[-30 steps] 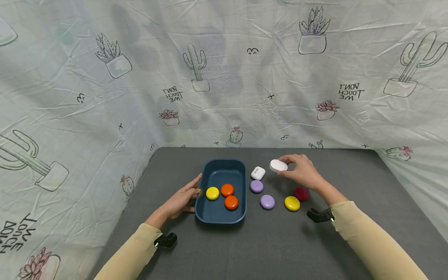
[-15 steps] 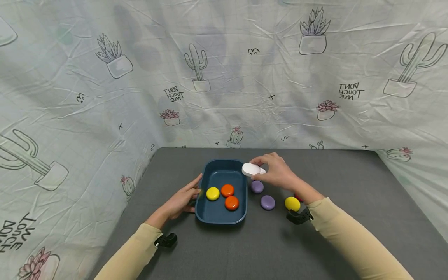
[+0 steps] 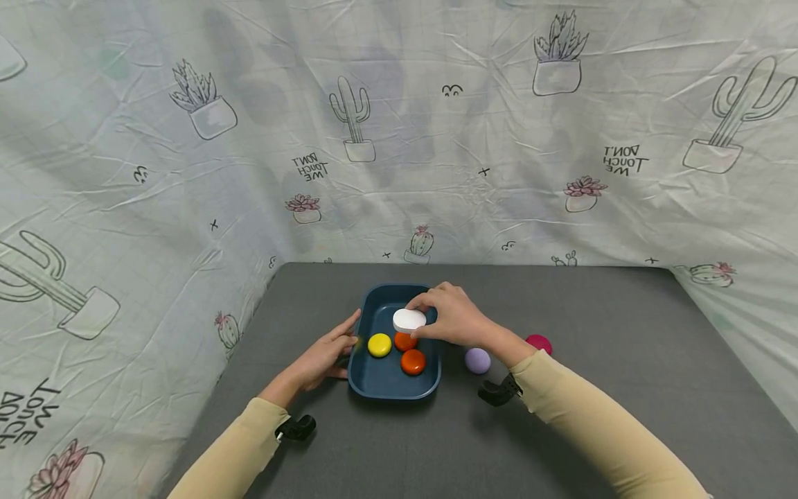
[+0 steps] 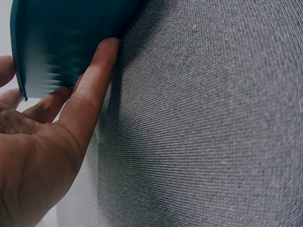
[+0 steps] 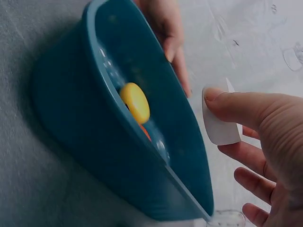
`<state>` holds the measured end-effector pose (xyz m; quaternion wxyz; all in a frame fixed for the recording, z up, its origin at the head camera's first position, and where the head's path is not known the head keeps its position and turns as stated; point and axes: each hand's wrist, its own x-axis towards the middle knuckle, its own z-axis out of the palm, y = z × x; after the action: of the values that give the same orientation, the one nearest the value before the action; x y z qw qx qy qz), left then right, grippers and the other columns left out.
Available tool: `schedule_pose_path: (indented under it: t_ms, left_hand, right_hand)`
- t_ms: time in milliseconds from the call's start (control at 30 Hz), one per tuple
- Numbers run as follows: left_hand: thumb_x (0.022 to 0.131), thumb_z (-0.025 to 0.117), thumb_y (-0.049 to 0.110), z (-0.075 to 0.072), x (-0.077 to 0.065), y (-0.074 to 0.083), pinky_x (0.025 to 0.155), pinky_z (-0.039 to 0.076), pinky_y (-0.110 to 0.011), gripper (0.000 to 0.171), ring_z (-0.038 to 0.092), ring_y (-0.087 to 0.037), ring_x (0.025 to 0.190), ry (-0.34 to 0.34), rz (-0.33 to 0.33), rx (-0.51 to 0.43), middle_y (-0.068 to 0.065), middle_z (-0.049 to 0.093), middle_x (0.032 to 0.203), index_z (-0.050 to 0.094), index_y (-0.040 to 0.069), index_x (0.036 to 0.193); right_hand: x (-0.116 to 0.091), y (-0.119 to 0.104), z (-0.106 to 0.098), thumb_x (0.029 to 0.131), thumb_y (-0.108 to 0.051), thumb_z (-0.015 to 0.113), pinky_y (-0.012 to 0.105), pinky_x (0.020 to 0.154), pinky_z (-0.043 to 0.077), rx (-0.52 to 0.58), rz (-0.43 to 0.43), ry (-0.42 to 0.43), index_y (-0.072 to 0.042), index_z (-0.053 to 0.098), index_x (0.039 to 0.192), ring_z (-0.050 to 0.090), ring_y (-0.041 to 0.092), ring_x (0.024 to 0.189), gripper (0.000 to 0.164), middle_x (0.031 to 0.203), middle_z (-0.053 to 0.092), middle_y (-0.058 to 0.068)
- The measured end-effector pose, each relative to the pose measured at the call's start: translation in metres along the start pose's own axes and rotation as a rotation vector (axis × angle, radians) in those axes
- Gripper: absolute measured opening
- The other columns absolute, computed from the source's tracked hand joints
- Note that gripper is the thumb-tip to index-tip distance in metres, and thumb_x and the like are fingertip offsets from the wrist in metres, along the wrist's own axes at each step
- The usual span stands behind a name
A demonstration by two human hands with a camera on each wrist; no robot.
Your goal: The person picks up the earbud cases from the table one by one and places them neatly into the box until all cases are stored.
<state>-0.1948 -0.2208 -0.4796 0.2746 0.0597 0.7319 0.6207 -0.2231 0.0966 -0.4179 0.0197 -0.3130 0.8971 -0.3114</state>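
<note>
My right hand [image 3: 454, 315] pinches a smooth white oval block [image 3: 409, 320] between thumb and fingers, held above the blue rectangular tray [image 3: 394, 388]. In the right wrist view the white block [image 5: 221, 130] is beside the tray's rim, thumb on one side. Inside the tray sit a yellow disc [image 3: 379, 345] and two orange discs [image 3: 413, 362], one partly hidden by the block. My left hand [image 3: 319, 360] rests against the tray's left side, its fingers nearly straight; in the left wrist view the thumb [image 4: 92, 90] touches the outer wall low down.
To the tray's right, a lilac disc [image 3: 478, 360] and a dark red disc [image 3: 539, 344] lie on the grey table [image 3: 399, 450]. My right arm covers other things there. A cactus-print cloth [image 3: 405, 138] hangs behind and at the sides.
My right hand has carried the white oval block leftward from beyond the discs to over the tray. It now covers the white earbud-like case and one lilac disc. My left hand has stayed put.
</note>
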Motion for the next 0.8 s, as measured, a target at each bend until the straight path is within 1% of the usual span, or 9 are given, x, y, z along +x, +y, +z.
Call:
schedule_pose_path:
  t_ms: [133,233,367,500,700,800]
  left_hand:
    - [0.11,0.045,0.027,0.0,0.0,0.001,0.084,0.057,-0.049,0.064,0.041,-0.042,0.141,-0.003,0.001,0.005,-0.018,0.014,0.168,0.015,0.044,0.163]
    - [0.11,0.044,0.026,0.0,0.0,0.001,0.084,0.057,-0.049,0.063,0.042,-0.042,0.141,-0.005,0.001,0.005,-0.018,0.015,0.167,0.015,0.044,0.163]
    - [0.11,0.044,0.026,0.0,0.001,0.001,0.084,0.057,-0.049,0.063,0.042,-0.041,0.14,-0.002,-0.007,0.0,-0.018,0.015,0.167,0.015,0.044,0.163]
    - [0.111,0.043,0.025,0.001,0.001,0.001,0.084,0.057,-0.049,0.063,0.04,-0.042,0.141,0.001,-0.01,-0.005,-0.018,0.014,0.167,0.015,0.044,0.163]
    - [0.111,0.043,0.026,0.001,0.001,0.001,0.084,0.057,-0.049,0.062,0.035,-0.044,0.144,0.0,-0.01,-0.005,-0.017,0.01,0.168,0.015,0.045,0.163]
    - [0.111,0.043,0.026,0.0,0.001,0.002,0.084,0.057,-0.049,0.062,0.035,-0.044,0.144,-0.002,-0.012,-0.005,-0.017,0.009,0.168,0.015,0.045,0.163]
  right_hand:
    - [0.005,-0.007,0.01,0.083,-0.038,0.086,0.048,0.094,0.035,-0.059,-0.023,-0.047,-0.024,0.075,0.119,0.049,0.02,0.104,0.04,0.105,0.069,-0.011]
    - [0.008,-0.012,0.018,0.082,-0.038,0.087,0.047,0.092,0.036,-0.115,-0.05,-0.079,-0.025,0.076,0.116,0.048,0.018,0.1,0.039,0.101,0.069,-0.011]
    - [0.011,-0.017,0.026,0.08,-0.04,0.088,0.048,0.096,0.036,-0.173,-0.066,-0.127,-0.025,0.076,0.114,0.047,0.017,0.098,0.039,0.098,0.069,-0.011]
    - [0.016,-0.02,0.033,0.08,-0.044,0.088,0.046,0.098,0.036,-0.228,-0.067,-0.169,-0.026,0.076,0.114,0.047,0.017,0.099,0.04,0.101,0.069,-0.011]
    - [0.022,-0.025,0.041,0.08,-0.047,0.087,0.047,0.1,0.036,-0.286,-0.077,-0.218,-0.027,0.076,0.116,0.048,0.016,0.099,0.043,0.102,0.068,-0.011]
    - [0.023,-0.027,0.043,0.082,-0.048,0.085,0.048,0.101,0.036,-0.309,-0.079,-0.232,-0.026,0.075,0.119,0.048,0.018,0.101,0.044,0.103,0.068,-0.009]
